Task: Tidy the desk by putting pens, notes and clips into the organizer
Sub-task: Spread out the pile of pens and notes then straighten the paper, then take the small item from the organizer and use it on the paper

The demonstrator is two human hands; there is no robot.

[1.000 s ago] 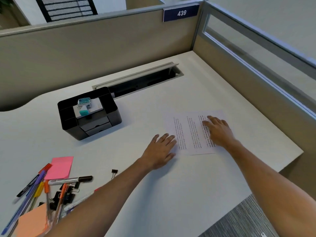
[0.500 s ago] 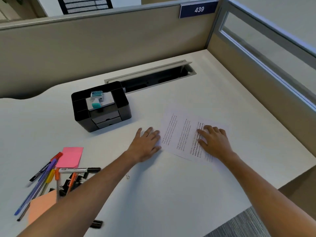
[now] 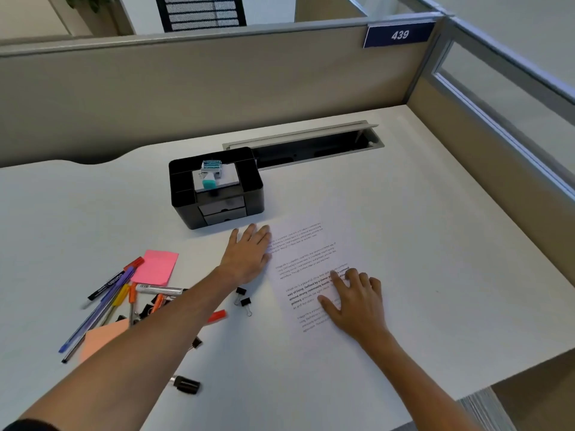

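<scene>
A printed white sheet [image 3: 306, 259] lies flat on the desk right of centre. My right hand [image 3: 354, 301] rests palm down on its lower part, fingers spread. My left hand [image 3: 249, 251] lies flat at the sheet's left edge, just in front of the black organizer [image 3: 214, 188], which holds a teal-and-clear item on its centre pad. To the left lie several pens [image 3: 102, 301], a pink sticky pad [image 3: 157, 265], an orange sticky pad [image 3: 101, 340] and black binder clips [image 3: 244, 301]. My left forearm hides part of the pile.
A black cap or marker piece [image 3: 186, 384] lies near the desk's front edge. An open cable trough [image 3: 311, 146] runs behind the organizer. Beige partition walls [image 3: 217, 85] close the back and right sides; the desk edge drops to carpet at lower right.
The sheet has slid and turned toward me under both flat hands. The view has shifted, so the organizer and the pen pile now sit nearer the centre.
</scene>
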